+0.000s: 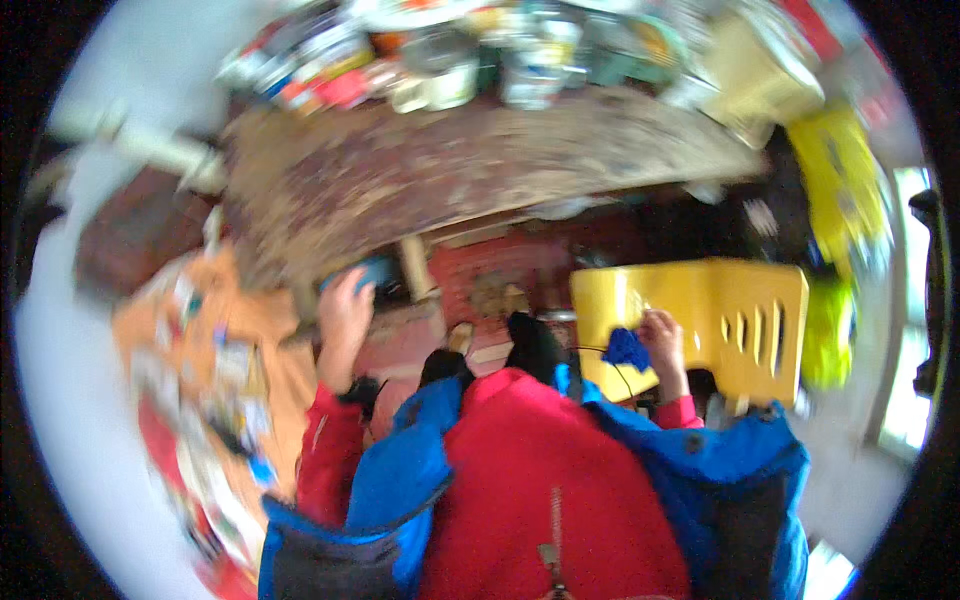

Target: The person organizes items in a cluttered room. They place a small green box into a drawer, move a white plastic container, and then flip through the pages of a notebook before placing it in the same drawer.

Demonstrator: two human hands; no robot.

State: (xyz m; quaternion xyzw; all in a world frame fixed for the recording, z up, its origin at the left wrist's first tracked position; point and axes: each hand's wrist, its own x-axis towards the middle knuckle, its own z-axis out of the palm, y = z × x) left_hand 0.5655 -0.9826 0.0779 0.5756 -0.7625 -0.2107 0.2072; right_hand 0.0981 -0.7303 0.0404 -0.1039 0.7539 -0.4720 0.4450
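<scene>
My left hand [347, 311] is raised near the front edge of a worn wooden table [480, 165], its fingers apart. Behind those fingers shows a blue object [365, 279], too blurred to name. My right hand [663, 335] is over a yellow plastic chair [697, 300], with its fingers bent. Right beside it is a bunched dark blue item [627, 350], perhaps yarn or cloth. Blur hides whether the fingers grip it. A thin dark cord [621, 375] runs near the blue item.
Jars, tubs and packets [450, 67] crowd the table's far side, with a cream bucket [757, 75] at the right. Yellow bags [836, 187] stand beyond the chair. An orange cloth [277, 360] with small items lies at the left. Below is a reddish patterned floor covering [487, 270].
</scene>
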